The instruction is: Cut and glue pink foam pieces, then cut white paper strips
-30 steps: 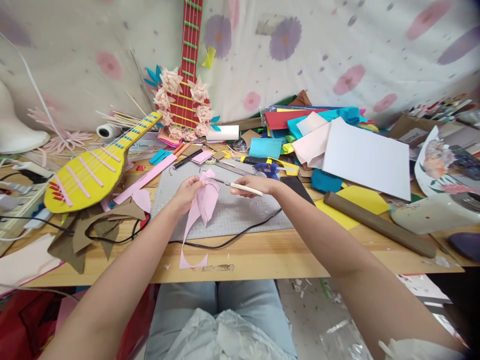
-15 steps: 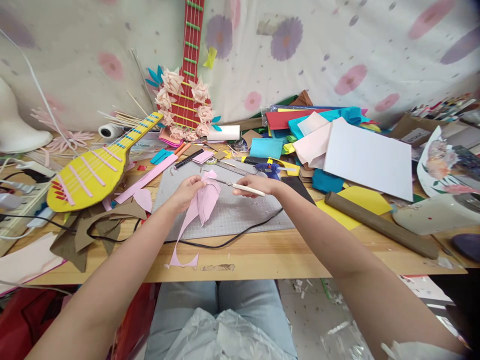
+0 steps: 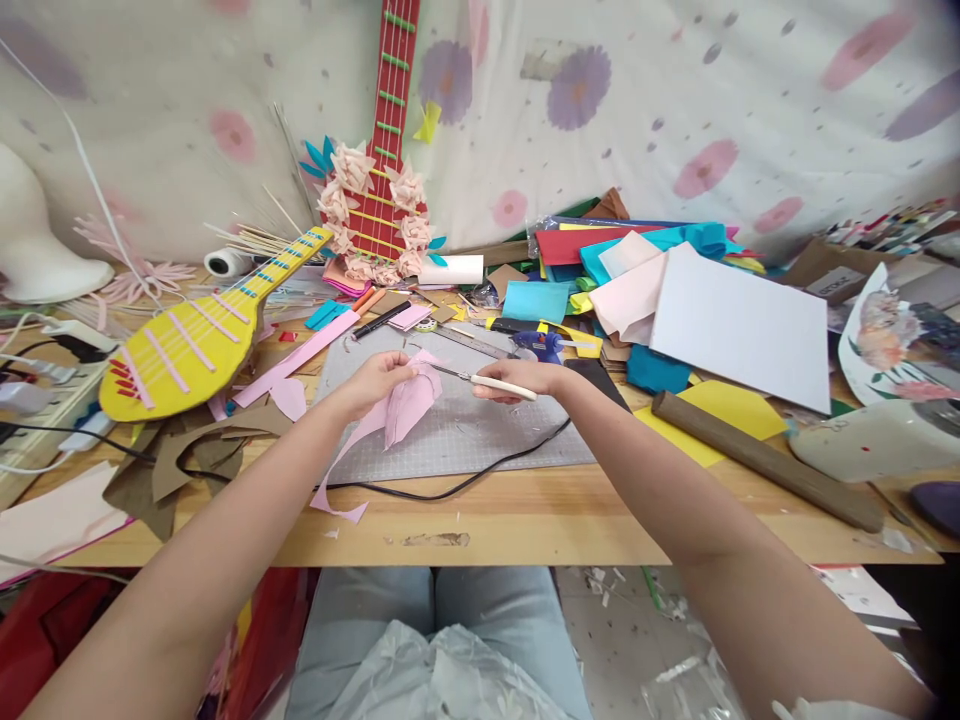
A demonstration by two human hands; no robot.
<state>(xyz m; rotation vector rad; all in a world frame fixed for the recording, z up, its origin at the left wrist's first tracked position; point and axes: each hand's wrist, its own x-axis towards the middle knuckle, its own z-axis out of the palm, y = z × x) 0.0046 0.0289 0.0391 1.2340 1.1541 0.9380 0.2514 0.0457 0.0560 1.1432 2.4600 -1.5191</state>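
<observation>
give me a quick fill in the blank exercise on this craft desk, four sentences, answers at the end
1. The left hand grips paper that is ____ in colour.
2. The right hand holds a pair of ____ with pale handles.
3. The guitar trimmed with pale flowers has a ____ neck.
4. The glue gun has a ____ body.

Missing words: pink; scissors; red; blue.

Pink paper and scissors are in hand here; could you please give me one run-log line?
left hand: holding pink paper | right hand: holding scissors, blades at paper | below: grey mat
</observation>
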